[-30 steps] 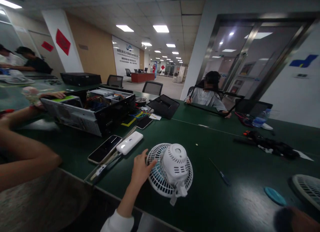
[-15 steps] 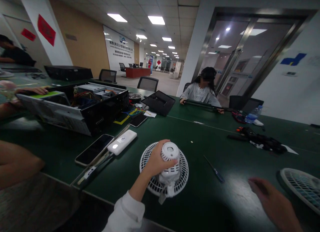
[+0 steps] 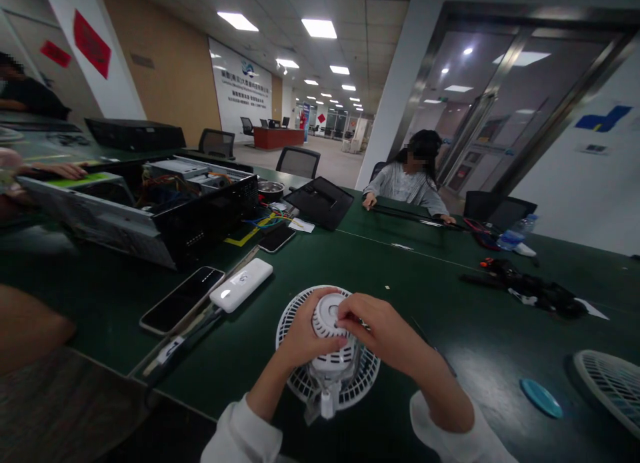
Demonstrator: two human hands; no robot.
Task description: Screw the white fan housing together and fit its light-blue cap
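Observation:
A small white fan point(image 3: 327, 366) lies face down on the green table point(image 3: 400, 263), its round motor housing pointing up. My left hand point(image 3: 303, 336) wraps round the left side of that housing. My right hand point(image 3: 383, 333) grips the housing from the right, fingers curled over its top. Both sleeves are white. A thin blue-handled screwdriver point(image 3: 443, 360) lies just right of my right hand, partly hidden by it.
A white power bank point(image 3: 241, 284) and a phone point(image 3: 183, 300) lie to the left. An open computer case point(image 3: 165, 206) stands beyond, with another person's hand point(image 3: 55, 171) on it. A seated person point(image 3: 410, 180) works across the table. A loose fan grille point(image 3: 607, 386) and blue disc point(image 3: 541, 398) lie right.
My right hand has come in from the lower right and closed on the fan's housing. My left hand, earlier at the grille's edge, keeps its grip on the housing.

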